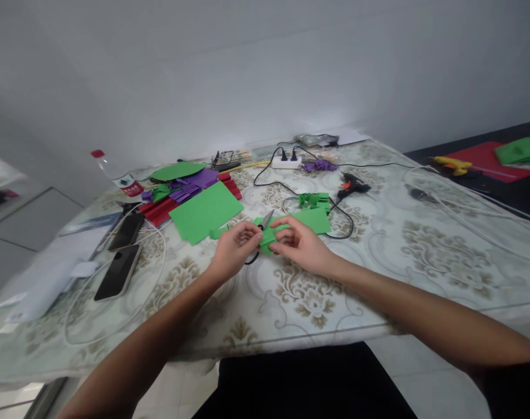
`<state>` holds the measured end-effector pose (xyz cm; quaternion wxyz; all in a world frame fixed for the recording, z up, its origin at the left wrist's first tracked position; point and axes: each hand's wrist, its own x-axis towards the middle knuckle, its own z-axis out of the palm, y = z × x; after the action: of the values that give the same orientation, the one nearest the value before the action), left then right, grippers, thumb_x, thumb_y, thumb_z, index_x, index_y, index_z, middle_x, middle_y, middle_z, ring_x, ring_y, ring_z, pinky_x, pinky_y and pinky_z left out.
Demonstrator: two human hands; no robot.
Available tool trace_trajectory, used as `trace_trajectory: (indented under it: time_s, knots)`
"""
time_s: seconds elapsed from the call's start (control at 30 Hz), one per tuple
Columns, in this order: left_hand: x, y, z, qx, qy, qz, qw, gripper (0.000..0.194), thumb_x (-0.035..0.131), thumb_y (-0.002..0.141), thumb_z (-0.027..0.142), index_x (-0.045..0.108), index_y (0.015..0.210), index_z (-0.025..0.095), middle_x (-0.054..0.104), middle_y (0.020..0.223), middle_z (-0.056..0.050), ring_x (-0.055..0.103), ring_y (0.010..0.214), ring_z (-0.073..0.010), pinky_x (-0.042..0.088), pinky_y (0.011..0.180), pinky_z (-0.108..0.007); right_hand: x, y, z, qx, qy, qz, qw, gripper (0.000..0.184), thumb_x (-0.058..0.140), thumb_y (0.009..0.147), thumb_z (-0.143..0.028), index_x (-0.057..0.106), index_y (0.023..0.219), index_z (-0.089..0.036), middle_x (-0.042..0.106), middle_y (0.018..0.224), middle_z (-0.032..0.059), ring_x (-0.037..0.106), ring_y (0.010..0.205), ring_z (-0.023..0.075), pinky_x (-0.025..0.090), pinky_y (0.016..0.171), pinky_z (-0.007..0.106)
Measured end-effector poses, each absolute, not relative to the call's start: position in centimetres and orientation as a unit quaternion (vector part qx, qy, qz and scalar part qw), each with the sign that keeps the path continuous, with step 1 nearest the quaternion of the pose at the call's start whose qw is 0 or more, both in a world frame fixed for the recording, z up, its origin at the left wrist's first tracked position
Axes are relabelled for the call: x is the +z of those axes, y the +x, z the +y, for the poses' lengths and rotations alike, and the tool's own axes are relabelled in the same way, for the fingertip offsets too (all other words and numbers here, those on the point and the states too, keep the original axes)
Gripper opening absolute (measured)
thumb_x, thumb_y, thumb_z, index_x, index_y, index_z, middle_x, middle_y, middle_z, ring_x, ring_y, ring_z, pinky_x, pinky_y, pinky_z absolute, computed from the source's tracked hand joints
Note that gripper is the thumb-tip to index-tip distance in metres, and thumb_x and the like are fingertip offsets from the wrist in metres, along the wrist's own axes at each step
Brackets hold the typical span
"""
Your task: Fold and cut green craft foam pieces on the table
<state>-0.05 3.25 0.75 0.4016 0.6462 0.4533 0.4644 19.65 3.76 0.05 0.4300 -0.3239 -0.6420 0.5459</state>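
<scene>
My left hand (238, 247) and my right hand (302, 244) meet at the middle of the table. Between them is a small green paper piece (268, 237), pinched by the fingers of both hands. Scissors (268, 218) with a black handle lie by the fingers, partly hidden by the hands and the paper. A green strip (315, 220) lies flat just beyond my right hand, and a fringed, cut green piece (313, 201) sits behind it. To the left, larger green sheets (207, 212) lie near my left hand.
Red strips (160, 210) and purple paper (195, 186) are piled at the back left beside a bottle (127, 182). Two phones (118, 272) lie at left among white cables. A power strip (286, 162) and a black glue gun (352, 185) with trailing cords stand behind my right hand.
</scene>
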Motion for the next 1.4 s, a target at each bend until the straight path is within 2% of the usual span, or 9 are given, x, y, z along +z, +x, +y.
trace_trajectory:
  time_s: [0.17,0.3,0.4,0.5,0.67,0.87,1.07,1.27,1.4]
  knots:
    - [0.5,-0.1,3.1,0.438,0.667,0.441,0.411,0.021,0.071,0.082,0.035,0.059,0.086,0.017,0.062,0.069,0.001,0.061,0.061,-0.0112,0.049,0.059,-0.022,-0.2,19.7,4.3,0.545,-0.321,-0.633,0.446,0.030,0.073,0.076,-0.026,0.060,0.102,-0.020,0.070,0.081,0.0002,0.065,0.070,0.0137,0.050,0.066,0.026]
    - [0.5,-0.2,2.9,0.404,0.715,0.434,0.369,0.017,0.067,0.086,0.034,0.062,0.087,0.018,0.064,0.070,0.000,0.061,0.064,-0.0122,0.048,0.059,-0.023,-0.1,19.7,4.3,0.503,-0.322,-0.674,0.435,0.016,0.071,0.078,-0.026,0.069,0.092,-0.018,0.073,0.087,0.0044,0.067,0.078,0.0170,0.052,0.070,0.029]
    - [0.5,-0.3,2.9,0.392,0.736,0.431,0.345,0.015,0.065,0.088,0.033,0.065,0.088,0.018,0.065,0.070,0.001,0.062,0.064,-0.0124,0.048,0.060,-0.023,-0.1,19.7,4.3,0.478,-0.331,-0.690,0.431,0.013,0.068,0.079,-0.024,0.072,0.091,-0.018,0.073,0.086,0.0049,0.067,0.079,0.0178,0.052,0.070,0.029]
    - [0.3,-0.4,3.1,0.397,0.728,0.438,0.347,0.016,0.069,0.085,0.034,0.066,0.087,0.019,0.068,0.072,0.000,0.063,0.066,-0.0134,0.049,0.062,-0.024,-0.2,19.8,4.3,0.479,-0.335,-0.679,0.445,0.017,0.069,0.078,-0.023,0.070,0.095,-0.018,0.072,0.090,0.0054,0.066,0.082,0.0178,0.052,0.072,0.029]
    - [0.3,-0.3,3.2,0.444,0.678,0.433,0.394,0.022,0.073,0.082,0.037,0.063,0.087,0.019,0.065,0.069,0.000,0.064,0.062,-0.0134,0.051,0.059,-0.025,-0.1,19.7,4.3,0.505,-0.340,-0.658,0.444,0.034,0.077,0.071,-0.022,0.066,0.104,-0.019,0.070,0.097,0.0051,0.065,0.087,0.0169,0.052,0.076,0.029]
    - [0.5,0.0,3.1,0.447,0.642,0.420,0.460,0.031,0.077,0.075,0.030,0.052,0.089,0.019,0.063,0.073,0.003,0.064,0.064,-0.0112,0.051,0.061,-0.022,-0.2,19.9,4.8,0.554,-0.352,-0.602,0.455,0.036,0.082,0.067,-0.030,0.062,0.095,-0.018,0.065,0.079,-0.0003,0.064,0.071,0.0142,0.053,0.069,0.028]
    - [0.1,-0.3,2.9,0.400,0.672,0.400,0.478,0.038,0.075,0.077,0.025,0.052,0.108,0.021,0.065,0.080,0.001,0.064,0.069,-0.0127,0.050,0.064,-0.023,-0.1,19.8,4.9,0.577,-0.344,-0.583,0.457,0.041,0.086,0.063,-0.040,0.063,0.089,-0.018,0.064,0.071,-0.0025,0.063,0.066,0.0137,0.052,0.064,0.027]
    - [0.5,-0.6,2.8,0.395,0.678,0.395,0.477,0.023,0.063,0.090,0.035,0.058,0.105,0.019,0.065,0.081,-0.001,0.066,0.075,-0.0151,0.057,0.071,-0.029,-0.5,19.7,4.9,0.559,-0.350,-0.597,0.457,0.040,0.086,0.064,-0.042,0.064,0.087,-0.018,0.064,0.069,-0.0018,0.060,0.063,0.0137,0.050,0.060,0.027]
    - [0.3,-0.4,3.1,0.404,0.682,0.411,0.451,0.019,0.066,0.088,0.036,0.060,0.095,0.018,0.067,0.077,0.000,0.066,0.069,-0.0140,0.059,0.068,-0.028,-0.5,19.7,4.9,0.547,-0.349,-0.611,0.453,0.039,0.085,0.065,-0.043,0.065,0.085,-0.017,0.064,0.069,-0.0011,0.060,0.064,0.0142,0.049,0.062,0.028]
